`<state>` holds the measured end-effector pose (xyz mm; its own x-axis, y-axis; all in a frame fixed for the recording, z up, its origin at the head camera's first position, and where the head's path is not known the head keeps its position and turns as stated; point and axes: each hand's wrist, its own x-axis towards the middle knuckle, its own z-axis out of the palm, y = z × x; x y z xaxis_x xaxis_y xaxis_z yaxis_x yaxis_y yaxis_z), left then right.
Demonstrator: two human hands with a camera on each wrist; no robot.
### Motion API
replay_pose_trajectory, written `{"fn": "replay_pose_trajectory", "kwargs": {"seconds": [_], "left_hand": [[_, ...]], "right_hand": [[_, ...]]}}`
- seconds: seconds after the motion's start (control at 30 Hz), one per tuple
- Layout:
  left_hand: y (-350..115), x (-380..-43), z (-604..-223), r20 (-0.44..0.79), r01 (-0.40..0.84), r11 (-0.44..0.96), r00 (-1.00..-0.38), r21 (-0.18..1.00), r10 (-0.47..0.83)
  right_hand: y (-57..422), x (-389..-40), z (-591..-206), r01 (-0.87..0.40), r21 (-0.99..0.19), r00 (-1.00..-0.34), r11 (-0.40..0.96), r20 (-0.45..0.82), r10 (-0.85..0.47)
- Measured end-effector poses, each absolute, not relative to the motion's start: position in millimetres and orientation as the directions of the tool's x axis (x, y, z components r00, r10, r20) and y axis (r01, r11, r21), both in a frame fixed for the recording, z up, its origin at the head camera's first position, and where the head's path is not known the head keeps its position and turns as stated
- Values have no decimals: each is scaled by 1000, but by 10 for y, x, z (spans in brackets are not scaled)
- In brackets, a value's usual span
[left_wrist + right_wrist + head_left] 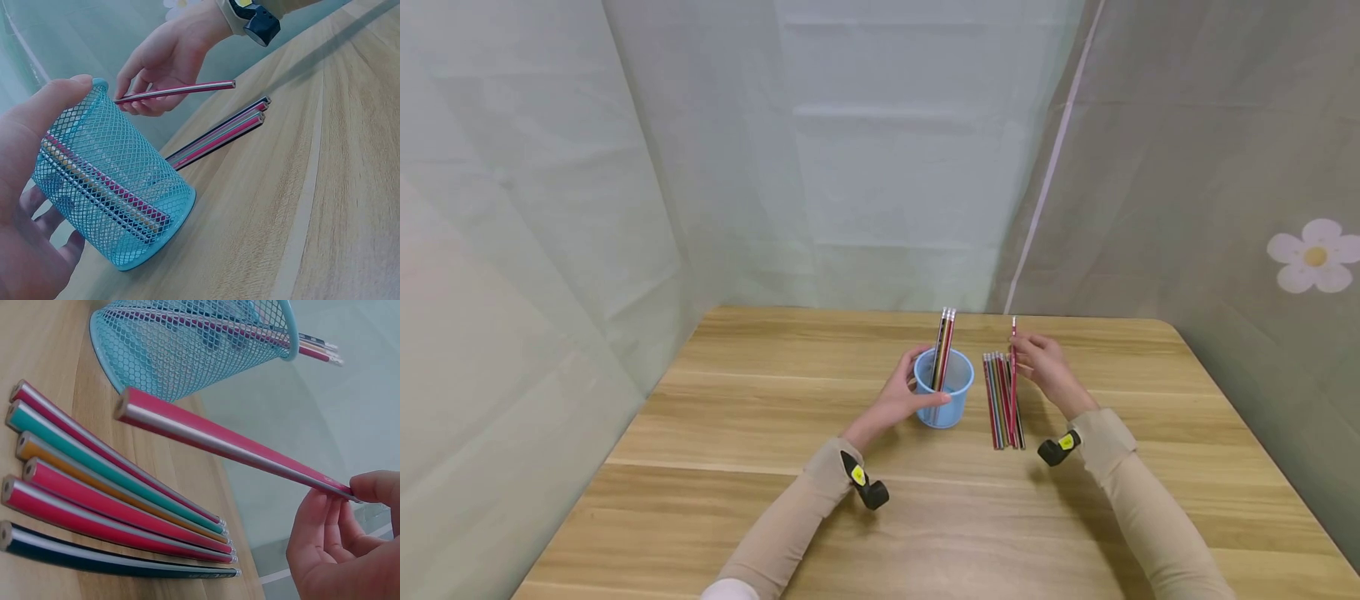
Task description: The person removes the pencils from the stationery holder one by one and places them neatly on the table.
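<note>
My left hand (901, 398) holds a light blue mesh pencil cup (953, 408), its thumb along the near side and its fingers round the far side. Inside the cup several pencils (946, 342) stand leaning, eraser ends above the rim. Right of the cup my right hand (1047, 367) pinches a red pencil with a silver stripe (231, 445) near its eraser end. That pencil is raised above the others, its unsharpened end towards the cup's side in the right wrist view. Below it several pencils (997, 400) lie side by side on the table, red, teal, yellow and dark.
The wooden table (737, 450) reaches back to a pale cloth curtain (880, 167). On the right, a grey cloth with a white flower (1315, 257) hangs beside the table. A small black camera is strapped to each wrist.
</note>
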<state>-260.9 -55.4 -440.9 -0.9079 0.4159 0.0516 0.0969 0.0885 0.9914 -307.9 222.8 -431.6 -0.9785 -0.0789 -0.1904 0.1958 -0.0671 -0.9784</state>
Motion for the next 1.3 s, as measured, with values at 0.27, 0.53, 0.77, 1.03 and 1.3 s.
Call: {"fn": "replay_pose_trajectory", "kwargs": {"seconds": [0.27,0.53,0.77,1.03,1.3], "left_hand": [[-522,-2693,-4564,48,94,99,-919,991,391],[-522,-2702,-4569,38,88,107,-915,990,401],[-549,-2596,-4439,31,79,102,-911,992,410],[-549,-2598,-4426,36,81,94,-911,992,411],[-549,-2588,-4412,24,78,114,-910,990,413]], "right_hand": [[2271,-3048,-4293,236,-972,-966,-8,-234,-110],[2295,-3041,-4372,217,-969,-967,121,-230,-107],[2305,-3018,-4400,228,-959,-960,168,-250,-125],[2314,-3032,-4395,257,-943,-956,211,-280,-83],[2330,-3052,-4427,275,-936,-955,220,-293,-51]]}}
